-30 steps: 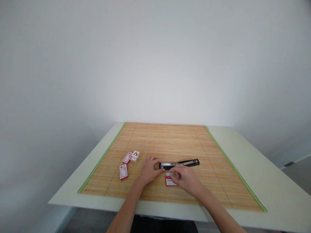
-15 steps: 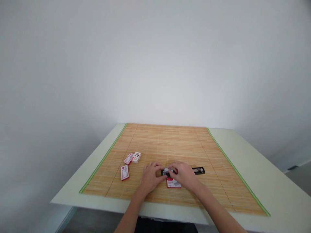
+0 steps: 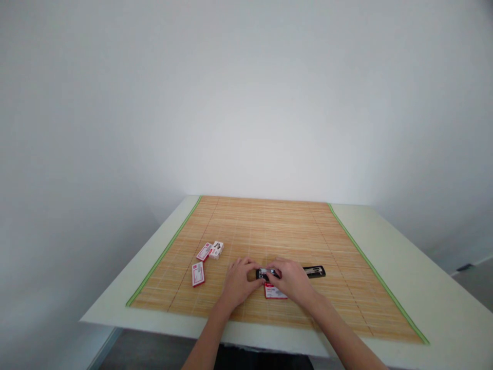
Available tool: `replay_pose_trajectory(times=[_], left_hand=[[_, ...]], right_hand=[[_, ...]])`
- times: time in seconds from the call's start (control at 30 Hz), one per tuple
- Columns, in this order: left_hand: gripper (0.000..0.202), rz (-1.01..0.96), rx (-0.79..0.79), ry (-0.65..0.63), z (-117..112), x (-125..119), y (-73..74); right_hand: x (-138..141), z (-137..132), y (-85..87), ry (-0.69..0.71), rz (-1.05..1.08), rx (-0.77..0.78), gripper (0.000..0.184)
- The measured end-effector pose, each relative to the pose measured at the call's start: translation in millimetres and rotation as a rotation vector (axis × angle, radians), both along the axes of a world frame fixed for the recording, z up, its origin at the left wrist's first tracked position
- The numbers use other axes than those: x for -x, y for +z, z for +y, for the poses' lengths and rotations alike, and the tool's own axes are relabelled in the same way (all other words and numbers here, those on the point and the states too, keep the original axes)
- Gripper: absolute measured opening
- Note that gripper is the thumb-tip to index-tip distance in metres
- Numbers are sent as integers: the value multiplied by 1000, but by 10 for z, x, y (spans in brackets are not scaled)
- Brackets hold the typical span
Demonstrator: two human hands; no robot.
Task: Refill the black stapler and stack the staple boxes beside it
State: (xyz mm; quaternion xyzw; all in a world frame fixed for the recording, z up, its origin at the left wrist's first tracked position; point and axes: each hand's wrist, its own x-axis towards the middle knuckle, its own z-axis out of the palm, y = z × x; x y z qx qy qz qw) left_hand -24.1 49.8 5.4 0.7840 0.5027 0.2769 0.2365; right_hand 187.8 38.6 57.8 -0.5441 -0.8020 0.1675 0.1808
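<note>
The left hand (image 3: 239,281) rests with its fingers curled onto the left end of a long, opened-out black stapler (image 3: 315,270), its grip closed on that end and pressing it to the surface. The right hand (image 3: 293,280) meets it from the other side, fingertips drawn together over the silver metal middle of the stapler. Whether they pinch anything small there is too fine to tell. The stapler lies flat and lengthwise across the view, and only its right end shows clear of the hands. Just below the right hand, and partly under it, lies a flat red-and-white cardboard box (image 3: 272,293), touching or nearly touching the stapler. The likely risks are a fingertip caught in the sprung metal channel, since both hands crowd the same short stretch, and the stapler skidding on the ribbed surface if the left hand's hold loosens. The right wrist could also nudge the box aside. Well to the left sit three small red-and-white boxes (image 3: 197,273), two close together and one nearer the person. Everything lies on a tan bamboo mat (image 3: 269,226) with green edging. The mat covers most of a pale, cream-coloured counter (image 3: 385,246). Behind it rises a plain white wall (image 3: 246,103), with a strip of grey floor (image 3: 477,285) at the far right.
</note>
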Motion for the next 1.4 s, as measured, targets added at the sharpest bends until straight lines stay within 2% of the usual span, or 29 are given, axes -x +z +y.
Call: replay_pose_trajectory(times=[0.13, 0.33, 0.5, 0.6, 0.67, 0.77, 0.83, 0.87, 0.9, 0.97, 1.03, 1.17, 1.27, 1.4], left_hand=[[32, 1, -4, 3, -1, -4, -3], [32, 4, -10, 7, 5, -10, -12], [33, 17, -6, 4, 5, -11, -11], [33, 34, 3, 7, 2, -10, -5], [34, 38, 6, 8, 1, -7, -2], [34, 30, 8, 4, 2, -1, 0], [34, 25, 10, 1, 3, 2, 0], [34, 23, 12, 0, 5, 3, -2], [34, 22, 13, 0, 6, 4, -4], [34, 18, 11, 2, 8, 5, -12], [34, 11, 3, 6, 9, 6, -21], [34, 5, 3, 5, 8, 7, -23], [34, 0, 11, 1, 3, 4, -7], [33, -1, 13, 12, -9, -7, 19]], right_hand=[[-68, -7, 14, 7, -4, -21, 23], [-232, -74, 2, -56, -98, -47, 21], [-116, -103, -36, -3, -102, -61, 22], [-125, -122, 36, 42, -72, -65, 24], [-280, -140, 111, 37, -28, -122, 23], [-727, -178, 160, -116, 88, -286, 31], [-1054, -212, 102, -375, 229, -353, 41], [-1188, -232, 46, -494, 315, -328, 46], [-1290, -251, -21, -541, 395, -249, 53], [-1386, -284, -164, -547, 565, -55, 61], [-1366, -297, -277, -503, 710, 69, 63], [-1206, -240, -346, -416, 871, 59, 54], [-1056, -158, -279, -353, 874, 35, 47], [-737, -36, -82, -281, 725, -111, 38]])
